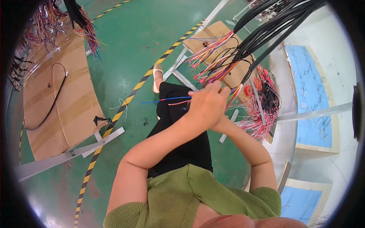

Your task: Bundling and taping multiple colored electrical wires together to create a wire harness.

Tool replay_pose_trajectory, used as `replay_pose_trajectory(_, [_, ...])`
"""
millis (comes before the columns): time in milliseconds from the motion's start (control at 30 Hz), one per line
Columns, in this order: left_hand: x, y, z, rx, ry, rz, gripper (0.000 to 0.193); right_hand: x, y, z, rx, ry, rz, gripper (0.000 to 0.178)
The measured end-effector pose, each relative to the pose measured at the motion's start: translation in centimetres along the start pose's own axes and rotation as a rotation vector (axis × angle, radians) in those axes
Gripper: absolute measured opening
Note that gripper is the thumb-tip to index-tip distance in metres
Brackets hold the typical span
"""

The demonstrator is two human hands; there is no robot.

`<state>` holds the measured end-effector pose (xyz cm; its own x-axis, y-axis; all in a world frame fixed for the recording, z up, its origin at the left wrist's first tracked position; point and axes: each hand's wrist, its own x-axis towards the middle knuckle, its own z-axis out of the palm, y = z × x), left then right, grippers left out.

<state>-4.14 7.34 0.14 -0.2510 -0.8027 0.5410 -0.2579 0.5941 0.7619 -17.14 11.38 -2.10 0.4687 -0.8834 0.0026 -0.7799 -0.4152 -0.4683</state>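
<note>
Head cam, looking down: person in green knit top (171,192) & black trousers (180,152), both bare forearms reaching up to meet just R of ctr. L hand (208,104) is uppermost, back of hand showing, fingers bent & closed on thin wires; a blue wire (178,98) w/ a short red section & a pink wire (178,103) stick out to its L, above the trousers. R hand (220,123) is mostly hidden behind the L, so can't tell whether its fingers grip. Thick black cables (266,36) come in from top R, fanning into multicolored wire ends (215,51) just above & beside the hands, over a cardboard sheet (216,30) on a pale metal frame (176,62). R of the hands: a big tangle of pink & black wires (266,114), then blue boards (311,98) along the R side. Far L: 2nd cardboard sheet (74,110) w/ one black cable (57,98) lying curved on it; more wire bundles (42,21) at top L. Green floor (129,41), yellow-black striped tape (142,80) running diagonally, scrap of white wire (122,105) next to it.
</note>
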Motion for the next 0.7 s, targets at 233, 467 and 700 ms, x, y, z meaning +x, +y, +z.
replay_pose_trajectory(233, [-1.1, -0.8, -3.0, -0.439, -0.089, -0.264, 0.012, 1.3, 0.1, -7.4, 0.735, 0.121, 0.402, 0.052])
replay_pose_trajectory(467, [-0.5, -2.3, -2.3, -1.043, -0.358, -0.561, 0.018, 1.3, -1.8, -9.6, 0.722, 0.087, 0.276, 0.067])
replay_pose_trajectory(700, [-0.4, -3.4, -1.9, -1.508, -0.575, -0.614, 0.016, 1.2, -1.1, -11.7, 0.708, -0.082, 0.218, 0.063])
